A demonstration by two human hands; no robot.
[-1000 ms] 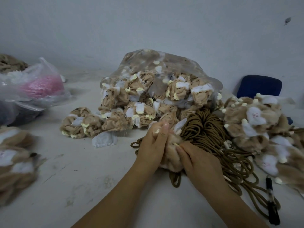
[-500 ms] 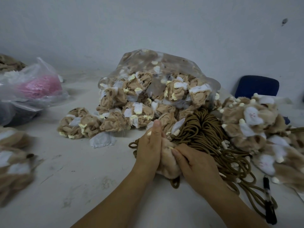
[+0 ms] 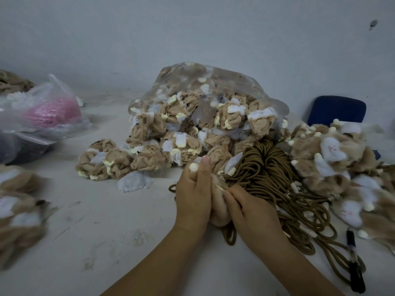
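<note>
Between my two hands sits a small tan plush piece (image 3: pixel 218 212), mostly hidden by them. My left hand (image 3: pixel 193 196) grips its left side, one finger pointing up past a cream nub. My right hand (image 3: pixel 250 212) holds its right side and pinches a thin pale stick (image 3: pixel 219 187) that pokes into the plush. A bundle of brown cords (image 3: pixel 269 174) with white end beads lies just behind and right of my hands.
A clear bag (image 3: pixel 205 107) spills inside-out tan plush pieces onto the white table (image 3: pixel 96 221). Turned plush toys (image 3: pixel 333 154) pile at right, more lie at left. A plastic bag with pink stuff (image 3: pixel 49 110) sits far left. A black pen (image 3: pixel 354 263) lies bottom right; a blue chair back (image 3: pixel 336 108) stands behind.
My hands have drawn closer together around the plush piece, and the right hand has shifted slightly inward with the stick. The rest stays in place.
</note>
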